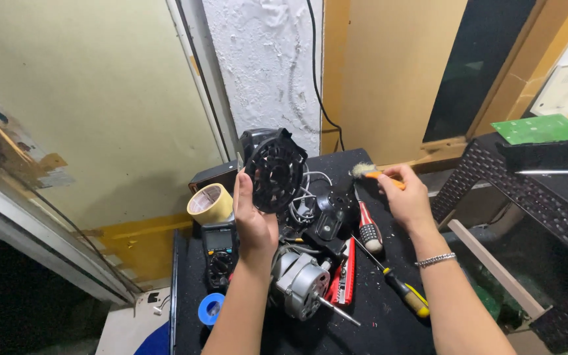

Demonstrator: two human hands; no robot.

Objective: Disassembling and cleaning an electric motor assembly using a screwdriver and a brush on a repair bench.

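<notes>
My left hand holds up a round black plastic fan housing with vent slots, tilted toward me above the black table. My right hand grips a small brush with an orange handle and pale bristles pointing left, a short gap away from the housing. A silver bracelet sits on my right wrist. Below my hands a grey metal motor with a shaft lies on the table.
On the table lie a roll of tan tape, a multimeter, a blue tape roll, a red tool, a red-striped screwdriver and a yellow-handled screwdriver. A wicker stand with a green circuit board is at right.
</notes>
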